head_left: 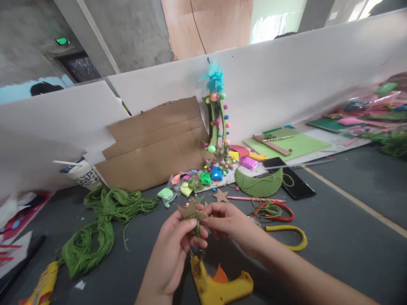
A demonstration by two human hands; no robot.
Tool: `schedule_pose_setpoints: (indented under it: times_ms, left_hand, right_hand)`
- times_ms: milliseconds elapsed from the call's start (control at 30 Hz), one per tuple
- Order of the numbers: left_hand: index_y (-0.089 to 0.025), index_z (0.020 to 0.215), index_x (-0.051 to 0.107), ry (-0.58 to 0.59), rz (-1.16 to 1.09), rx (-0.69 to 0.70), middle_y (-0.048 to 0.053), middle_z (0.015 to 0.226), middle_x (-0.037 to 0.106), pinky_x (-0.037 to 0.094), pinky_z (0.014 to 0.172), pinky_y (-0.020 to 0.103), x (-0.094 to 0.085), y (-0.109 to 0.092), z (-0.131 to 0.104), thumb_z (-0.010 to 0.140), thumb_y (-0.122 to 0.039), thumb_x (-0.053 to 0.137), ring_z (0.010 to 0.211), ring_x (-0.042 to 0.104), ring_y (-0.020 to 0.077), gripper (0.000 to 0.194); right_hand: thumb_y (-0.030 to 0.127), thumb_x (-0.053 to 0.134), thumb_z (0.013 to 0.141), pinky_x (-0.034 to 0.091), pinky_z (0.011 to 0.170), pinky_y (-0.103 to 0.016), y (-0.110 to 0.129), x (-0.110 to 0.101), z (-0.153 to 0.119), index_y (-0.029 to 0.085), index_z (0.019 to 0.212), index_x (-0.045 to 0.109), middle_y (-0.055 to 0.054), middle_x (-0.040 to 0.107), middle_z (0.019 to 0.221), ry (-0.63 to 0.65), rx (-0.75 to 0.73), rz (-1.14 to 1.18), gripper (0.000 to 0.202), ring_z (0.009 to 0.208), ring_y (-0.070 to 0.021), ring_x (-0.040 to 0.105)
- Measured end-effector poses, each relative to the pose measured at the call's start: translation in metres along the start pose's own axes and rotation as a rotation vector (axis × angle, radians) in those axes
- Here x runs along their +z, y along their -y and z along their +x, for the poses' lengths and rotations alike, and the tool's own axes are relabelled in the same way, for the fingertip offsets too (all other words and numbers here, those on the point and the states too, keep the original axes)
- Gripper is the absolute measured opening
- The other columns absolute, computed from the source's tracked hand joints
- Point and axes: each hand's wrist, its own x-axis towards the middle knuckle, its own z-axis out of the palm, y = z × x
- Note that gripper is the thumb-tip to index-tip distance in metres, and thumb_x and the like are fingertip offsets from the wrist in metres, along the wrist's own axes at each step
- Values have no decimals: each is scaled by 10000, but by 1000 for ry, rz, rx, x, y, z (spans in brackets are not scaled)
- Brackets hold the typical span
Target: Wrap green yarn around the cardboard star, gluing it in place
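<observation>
My left hand holds a small cardboard star between thumb and fingers, with some green yarn wrapped at its lower part. My right hand meets it at the star's right side, fingers pinched together; whatever lies between those fingertips is too small to make out. Just below the hands lies a yellow glue gun with an orange trigger. Behind them on the dark table is another cardboard star, beside a pink pencil.
Green yarn skeins lie at left, near a paper cup. Cardboard sheets lean behind, beside a decorated green tower. At right are a green crescent, a phone, and scissors with red and yellow handles.
</observation>
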Motion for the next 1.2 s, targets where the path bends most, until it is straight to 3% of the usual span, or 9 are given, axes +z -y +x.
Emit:
schedule_pose_setpoints:
  times_ms: [200,300,400,567,633,700,967,1133,1200]
  left_hand:
    - [-114,837,676,-31,5,32,25,709,650,503,484,204,0,1,3,787,-106,567,586,568,113,120]
    - [-118,824,660,-78,44,58,19,710,649,507,489,212,-2,2,4,778,-125,581,591,578,118,91]
    - [-121,853,655,-136,98,97,18,741,657,513,497,223,-5,4,6,768,-144,599,600,590,124,105]
    - [-113,833,651,-223,140,147,13,720,651,517,493,234,-12,5,10,733,-154,632,590,596,130,110]
    - [-110,827,654,-240,142,161,18,726,659,517,490,239,-14,2,11,714,-163,649,585,600,133,124]
    - [-115,826,655,-254,137,176,18,725,666,517,487,242,-17,-1,11,694,-175,667,575,603,134,146]
    - [-102,776,666,-313,117,178,19,671,662,527,480,245,-32,-3,1,664,-164,666,551,603,134,128]
    - [-112,737,651,-367,104,169,1,634,643,522,497,237,-46,10,-7,661,-169,664,548,603,130,96]
    - [-121,738,645,-375,101,157,-3,637,643,520,499,237,-50,16,-9,658,-180,669,550,604,130,102]
  right_hand:
    - [298,515,835,340,501,-216,-7,1,4,171,735,544,22,546,623,-47,-97,-270,163,537,-108,460]
    - [180,517,801,399,674,-265,-3,-3,4,171,801,566,-24,596,790,-141,-179,-495,50,755,-163,541]
    - [107,516,759,371,773,-314,3,-7,-5,179,859,574,-59,590,933,-195,-241,-741,137,909,-212,527]
    - [66,608,619,318,518,-286,-10,0,-34,163,727,645,-54,614,666,22,-238,-1069,150,577,-210,560]
    - [126,667,628,328,488,-303,-22,10,-43,129,803,678,-118,647,743,229,-266,-1451,175,641,-274,600]
    - [111,660,682,345,478,-303,-35,21,-47,136,800,686,-114,647,726,247,-275,-1570,124,675,-276,617]
    - [58,594,713,342,451,-258,-75,43,-38,150,876,645,-126,675,911,170,-237,-1484,194,686,-242,657]
    - [206,627,734,349,423,-184,-42,21,-57,201,917,551,-2,664,777,173,-215,-1203,198,558,-120,593]
    - [161,607,712,366,446,-173,-26,10,-65,221,872,524,25,636,732,160,-95,-820,190,587,-122,572]
